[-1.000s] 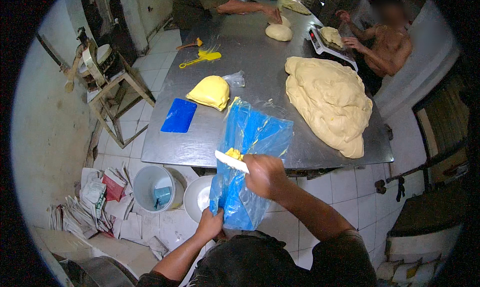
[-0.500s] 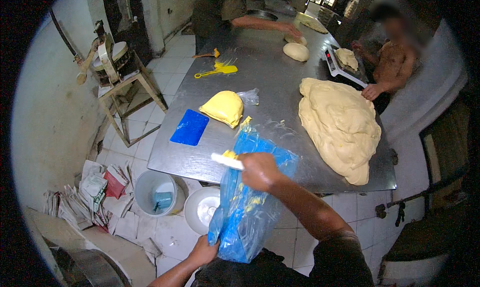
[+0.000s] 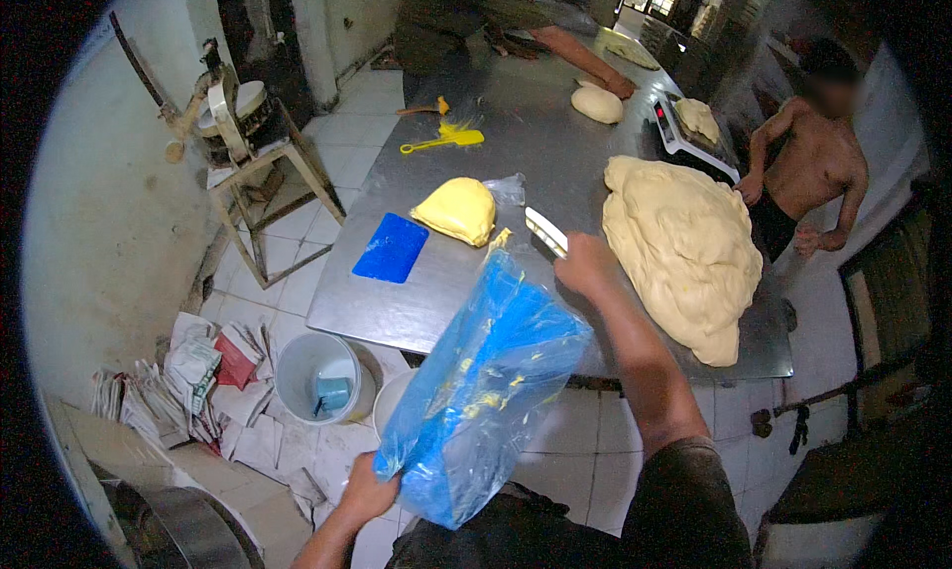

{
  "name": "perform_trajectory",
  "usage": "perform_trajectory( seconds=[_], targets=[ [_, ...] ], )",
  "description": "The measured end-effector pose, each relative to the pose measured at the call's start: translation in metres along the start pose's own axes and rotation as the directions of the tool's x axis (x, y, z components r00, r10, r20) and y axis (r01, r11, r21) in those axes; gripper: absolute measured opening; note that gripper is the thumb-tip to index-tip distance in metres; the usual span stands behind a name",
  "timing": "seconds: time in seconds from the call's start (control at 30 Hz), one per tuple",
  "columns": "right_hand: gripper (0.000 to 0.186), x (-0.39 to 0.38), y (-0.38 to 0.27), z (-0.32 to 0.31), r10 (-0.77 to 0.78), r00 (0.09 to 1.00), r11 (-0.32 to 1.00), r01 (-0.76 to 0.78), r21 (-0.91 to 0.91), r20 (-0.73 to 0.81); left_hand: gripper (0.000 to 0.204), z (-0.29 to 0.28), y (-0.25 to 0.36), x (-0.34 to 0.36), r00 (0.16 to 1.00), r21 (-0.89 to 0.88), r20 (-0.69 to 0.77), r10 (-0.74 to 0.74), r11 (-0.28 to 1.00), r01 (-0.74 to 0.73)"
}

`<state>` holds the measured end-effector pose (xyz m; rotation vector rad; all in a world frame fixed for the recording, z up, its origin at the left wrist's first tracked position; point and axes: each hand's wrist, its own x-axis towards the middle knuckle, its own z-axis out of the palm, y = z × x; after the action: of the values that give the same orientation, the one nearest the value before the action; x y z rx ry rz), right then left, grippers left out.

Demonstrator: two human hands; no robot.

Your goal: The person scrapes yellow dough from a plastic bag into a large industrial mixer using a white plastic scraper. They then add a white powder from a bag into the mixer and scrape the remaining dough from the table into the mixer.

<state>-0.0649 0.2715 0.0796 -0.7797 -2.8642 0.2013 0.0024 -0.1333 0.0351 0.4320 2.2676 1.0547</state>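
Note:
My left hand (image 3: 372, 485) grips the lower left edge of a blue plastic bag (image 3: 476, 376) smeared with yellow fat, which stretches up over the steel table's (image 3: 357, 311) front edge. My right hand (image 3: 585, 264) holds a white flat scraper (image 3: 545, 234) above the table, beside the bag's top and left of a big dough mass (image 3: 679, 252). Behind the bag lie a rounded yellow slab of fat (image 3: 454, 207), a small clear plastic piece (image 3: 506, 190) and a blue flat scraper (image 3: 390, 247).
Across the table, a co-worker's hand (image 3: 620, 85) touches dough balls (image 3: 598, 103); another person (image 3: 808, 158) stands right beside a scale (image 3: 674, 138). A yellow spatula (image 3: 444, 141) lies at back left. Below are a bucket (image 3: 297, 376) and papers (image 3: 178, 400); a machine (image 3: 228, 123) stands left.
My right hand with the white scraper has moved up and right off the bag; the yellow lump no longer shows on it. My left hand has shifted down and left with the bag.

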Motion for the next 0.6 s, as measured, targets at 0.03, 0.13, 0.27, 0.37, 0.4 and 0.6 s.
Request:
perform_trajectory(
  seconds=[0.03, 0.13, 0.27, 0.37, 0.4, 0.6],
  targets=[
    [0.028, -0.013, 0.009, -0.006, -0.017, 1.0, 1.0, 0.017, 0.016, 0.002, 0.016, -0.007, 0.002, -0.003, 0.997, 0.011, -0.007, 0.073, 0.997, -0.073],
    [0.027, -0.048, 0.026, -0.021, 0.006, 1.0, 0.998, -0.008, 0.063, 0.021, 0.014, -0.025, -0.001, -0.016, 0.975, 0.035, -0.14, 0.172, 0.985, -0.169],
    [0.027, -0.081, 0.02, -0.026, -0.061, 0.998, 0.988, 0.059, 0.143, 0.01, 0.014, -0.057, -0.035, -0.032, 0.981, 0.063, -0.123, 0.151, 0.988, -0.144],
    [0.025, -0.088, -0.008, -0.007, -0.234, 0.965, 0.963, 0.213, 0.162, 0.119, 0.027, -0.092, -0.077, -0.054, 0.916, 0.352, -0.33, 0.228, 0.93, -0.104],
    [0.024, -0.087, -0.019, 0.003, -0.297, 0.937, 0.95, 0.271, 0.157, 0.185, 0.034, -0.104, -0.089, -0.062, 0.908, 0.305, -0.39, 0.153, 0.952, -0.03],
    [0.013, -0.025, -0.052, 0.059, -0.486, 0.871, 0.873, 0.481, 0.081, 0.064, 0.053, -0.144, -0.113, -0.135, 0.65, -0.179, -0.691, -0.316, 0.946, 0.269]
  ],
)
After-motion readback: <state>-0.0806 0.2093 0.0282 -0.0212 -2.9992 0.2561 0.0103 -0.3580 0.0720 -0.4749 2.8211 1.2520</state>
